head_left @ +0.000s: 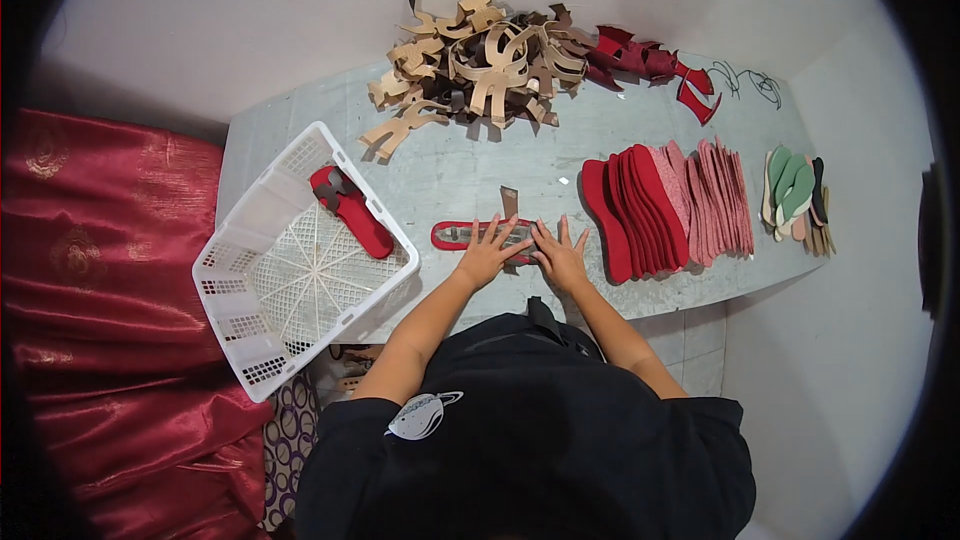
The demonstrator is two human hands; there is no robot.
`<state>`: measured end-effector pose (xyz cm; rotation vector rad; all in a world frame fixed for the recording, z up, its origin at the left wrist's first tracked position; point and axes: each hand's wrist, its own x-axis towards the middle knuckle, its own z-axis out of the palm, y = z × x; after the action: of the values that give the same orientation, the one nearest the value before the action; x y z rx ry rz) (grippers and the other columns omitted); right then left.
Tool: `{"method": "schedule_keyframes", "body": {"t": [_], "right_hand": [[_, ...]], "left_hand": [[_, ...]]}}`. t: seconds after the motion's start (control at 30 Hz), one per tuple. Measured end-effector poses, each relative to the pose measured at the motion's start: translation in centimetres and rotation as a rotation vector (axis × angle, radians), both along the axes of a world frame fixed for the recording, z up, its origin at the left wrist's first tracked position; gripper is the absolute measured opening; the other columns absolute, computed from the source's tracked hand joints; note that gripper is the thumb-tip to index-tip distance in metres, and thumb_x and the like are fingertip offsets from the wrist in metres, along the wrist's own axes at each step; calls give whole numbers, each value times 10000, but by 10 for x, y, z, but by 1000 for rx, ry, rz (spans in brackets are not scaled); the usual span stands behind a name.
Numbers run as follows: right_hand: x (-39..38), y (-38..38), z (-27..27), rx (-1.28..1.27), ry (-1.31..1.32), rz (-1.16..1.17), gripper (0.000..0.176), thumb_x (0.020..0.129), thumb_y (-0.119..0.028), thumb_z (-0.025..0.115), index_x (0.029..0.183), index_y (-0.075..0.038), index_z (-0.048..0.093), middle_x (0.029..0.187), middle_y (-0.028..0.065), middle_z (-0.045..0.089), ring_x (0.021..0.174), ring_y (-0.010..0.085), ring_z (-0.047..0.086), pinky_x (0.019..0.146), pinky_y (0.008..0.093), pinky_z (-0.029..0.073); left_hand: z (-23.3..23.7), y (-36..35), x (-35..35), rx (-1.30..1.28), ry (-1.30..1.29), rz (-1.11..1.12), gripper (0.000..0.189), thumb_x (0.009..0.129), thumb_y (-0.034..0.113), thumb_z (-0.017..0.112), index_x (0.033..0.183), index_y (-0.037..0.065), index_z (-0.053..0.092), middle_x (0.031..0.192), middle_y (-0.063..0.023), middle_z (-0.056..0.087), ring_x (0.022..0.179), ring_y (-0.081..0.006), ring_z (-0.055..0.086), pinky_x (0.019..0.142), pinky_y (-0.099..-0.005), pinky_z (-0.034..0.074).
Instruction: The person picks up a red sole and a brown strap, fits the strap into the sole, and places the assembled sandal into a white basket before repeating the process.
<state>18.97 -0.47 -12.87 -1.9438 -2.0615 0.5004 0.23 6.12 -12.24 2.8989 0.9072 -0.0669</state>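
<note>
A shoe sole (451, 234) with a red rim and a greyish middle lies flat on the table in front of me. A brown strap piece (509, 202) sticks out from its far side. My left hand (485, 254) rests on the middle of the sole with fingers spread. At the sole's right end is my right hand (563, 257), its fingers apart and some fingertips touching the sole or its edge. Both hands partly cover the sole, so its right end is mostly hidden.
On the left, a white plastic basket (207, 285) holds a red sandal (362, 222) with a dark strap. Strap pieces (495, 65) are heaped at the back, beside red straps (640, 58). Red soles (635, 215), pink soles (715, 202) and green soles (790, 185) stand rightward on the table (290, 110).
</note>
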Motion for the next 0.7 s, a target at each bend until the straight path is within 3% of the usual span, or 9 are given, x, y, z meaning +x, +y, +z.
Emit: {"method": "schedule_keyframes", "body": {"t": [0.23, 0.3, 0.63, 0.7], "right_hand": [[-1, -2, 0, 20, -34, -21, 482, 826, -359, 470, 1284, -241, 373, 1363, -88, 294, 1279, 279, 214, 906, 694, -33], [-1, -3, -4, 46, -43, -20, 477, 828, -361, 466, 1281, -240, 378, 1360, -89, 299, 1279, 281, 213, 906, 695, -32], [-3, -6, -5, 73, -81, -28, 465, 831, -336, 477, 1275, -232, 391, 1355, -86, 310, 1281, 287, 204, 905, 696, -23], [-3, -6, -5, 76, -86, -35, 464, 831, -335, 475, 1275, -232, 390, 1355, -86, 311, 1281, 288, 205, 905, 697, -21]], "left_hand": [[-5, -7, 2, 28, -81, 48, 713, 682, 433, 614, 1302, 412, 264, 1430, -77, 88, 1287, -353, 132, 947, -632, 140], [-5, -11, 2, -48, -185, 91, 698, 685, 455, 606, 1300, 403, 279, 1428, -80, 100, 1286, -355, 132, 946, -630, 137], [3, -11, 1, -77, -205, 110, 630, 711, 486, 556, 1285, 406, 310, 1424, -40, 134, 1286, -325, 152, 960, -605, 138], [7, -10, 1, -127, -238, 121, 562, 693, 487, 572, 1225, 386, 422, 1413, -16, 178, 1280, -312, 175, 966, -595, 130]]}}
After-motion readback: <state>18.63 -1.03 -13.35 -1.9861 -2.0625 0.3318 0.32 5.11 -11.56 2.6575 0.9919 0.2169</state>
